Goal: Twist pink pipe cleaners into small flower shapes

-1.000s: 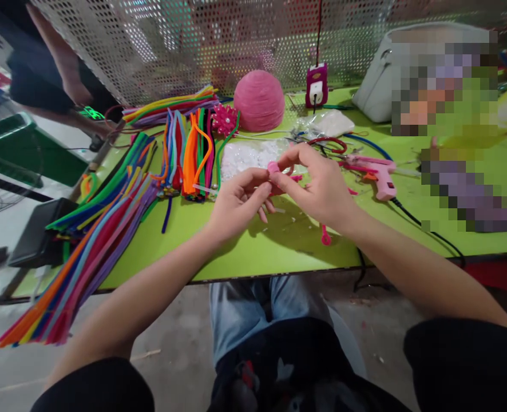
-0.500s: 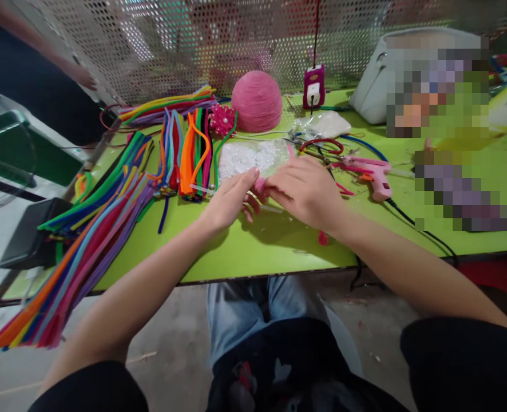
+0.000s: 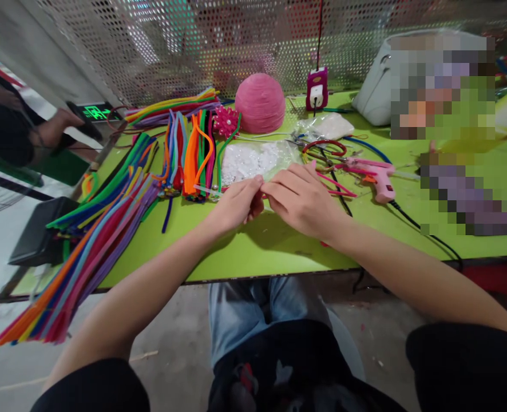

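A perforated metal screen (image 3: 185, 46) backs the lime-green counter (image 3: 245, 257). Before it sit a ridged pink dome (image 3: 260, 103), a purple power socket (image 3: 317, 78) holding a white plug (image 3: 316, 95), and a pale grey bag (image 3: 372, 94); leftward glows a green exit sign (image 3: 94, 112).

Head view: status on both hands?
Left hand, right hand: fingers close together above lime-green tabletop. Anything held: hidden. Clear plastic bag with white contents: just beyond hands.

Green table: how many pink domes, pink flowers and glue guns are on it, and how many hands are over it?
Pink dome: 1
Pink flower: 1
Glue gun: 1
Left hand and right hand: 2
Total: 5
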A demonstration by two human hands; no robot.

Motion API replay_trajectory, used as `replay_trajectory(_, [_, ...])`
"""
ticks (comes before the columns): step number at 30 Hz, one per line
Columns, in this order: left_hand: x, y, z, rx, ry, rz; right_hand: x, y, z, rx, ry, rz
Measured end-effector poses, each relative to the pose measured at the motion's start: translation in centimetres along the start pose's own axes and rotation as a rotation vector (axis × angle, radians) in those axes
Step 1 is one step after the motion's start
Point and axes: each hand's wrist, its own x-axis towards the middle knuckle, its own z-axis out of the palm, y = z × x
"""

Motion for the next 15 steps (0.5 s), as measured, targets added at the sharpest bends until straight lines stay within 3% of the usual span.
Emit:
replay_trajectory(9, [0.2, -0.9, -0.1, 0.028, -0.051, 0.020, -0.1, 0.2, 0.1, 0.079, -0.017, 0.087])
replay_trajectory(15, [0.1, -1.1, 0.0, 0.067, 0.026, 0.139, -0.2, 0.2, 0.2, 0.389, 0.011, 0.247])
